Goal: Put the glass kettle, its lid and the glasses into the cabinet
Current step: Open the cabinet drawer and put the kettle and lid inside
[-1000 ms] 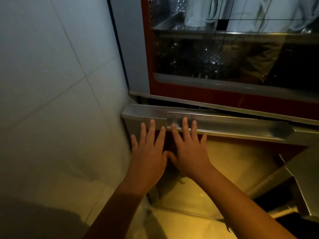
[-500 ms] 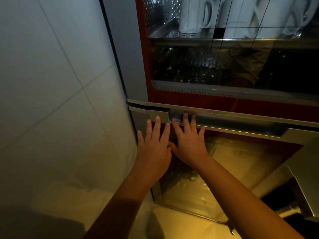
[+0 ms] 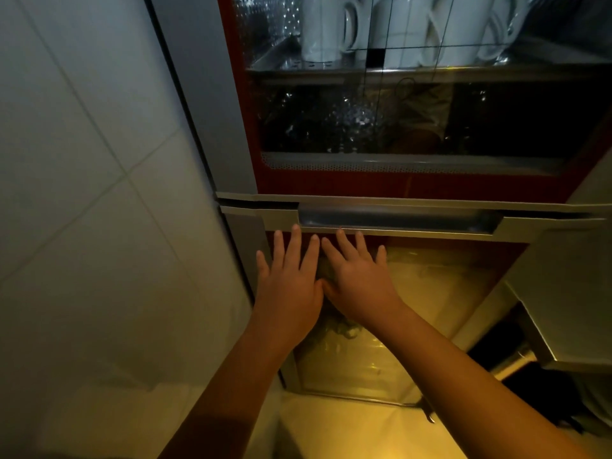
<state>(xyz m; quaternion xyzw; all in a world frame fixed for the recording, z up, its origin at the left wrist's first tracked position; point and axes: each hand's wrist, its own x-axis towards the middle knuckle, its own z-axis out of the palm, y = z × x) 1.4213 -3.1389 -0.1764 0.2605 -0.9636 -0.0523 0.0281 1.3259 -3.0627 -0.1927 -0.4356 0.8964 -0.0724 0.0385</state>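
A tall cabinet with red-framed glass doors fills the view. My left hand (image 3: 288,279) and my right hand (image 3: 356,279) lie flat side by side, fingers straight, pressing on the lower door (image 3: 430,293) just under its recessed metal handle (image 3: 397,220). The lower door sits flush with the frame. Behind its yellow-lit glass, faint clear glassware (image 3: 341,329) shows below my hands; I cannot tell which pieces. The upper compartment holds white mugs (image 3: 331,28) on a shelf, with glinting glassware (image 3: 347,120) on the dark shelf beneath.
A white tiled wall (image 3: 99,193) runs close along the cabinet's left side. At the right, a grey metal unit (image 3: 563,309) juts forward beside the lower door. Pale floor (image 3: 331,432) lies below.
The lower door, ajar and tilted out a second ago, has swung shut under both flat hands and now lies flush with the cabinet front.
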